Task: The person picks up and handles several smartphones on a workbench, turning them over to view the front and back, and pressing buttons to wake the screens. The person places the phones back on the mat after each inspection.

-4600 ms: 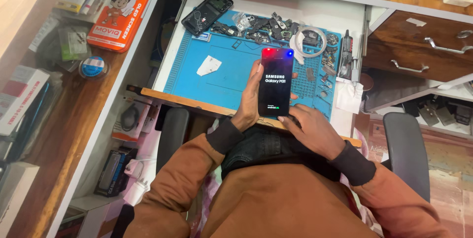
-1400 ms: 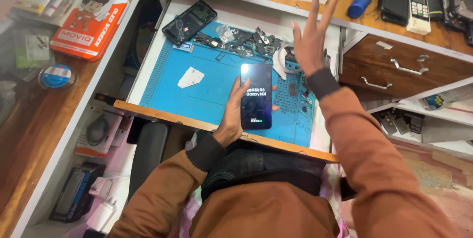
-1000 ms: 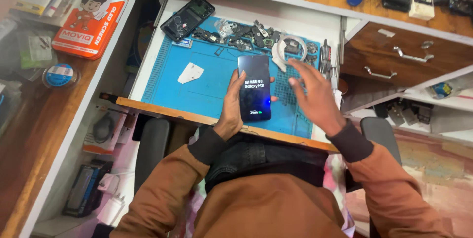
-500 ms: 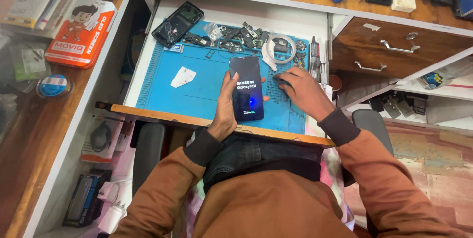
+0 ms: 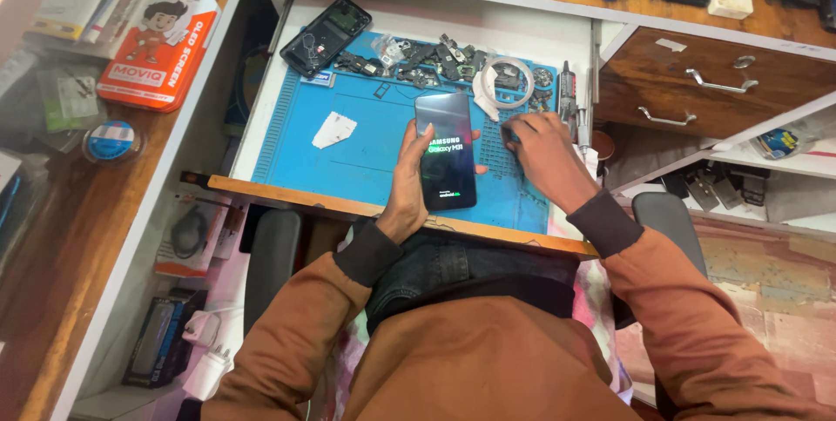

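Item: smartphone (image 5: 445,152), lit screen, upright in my left hand (image 5: 407,179) above the blue mat (image 5: 366,147) on the table. My fingers clamp its long edges. Judged light, stiff, glass-fronted, slippery, fragile; best held by the edges. Right hand (image 5: 542,153) rests on the mat among small parts, fingers loosely curled, holding nothing that I can see.

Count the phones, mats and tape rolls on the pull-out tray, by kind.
Phones: 2, one lit in the left hand at, one opened shell
Blue mat: 1
White tape roll: 1
Total: 4
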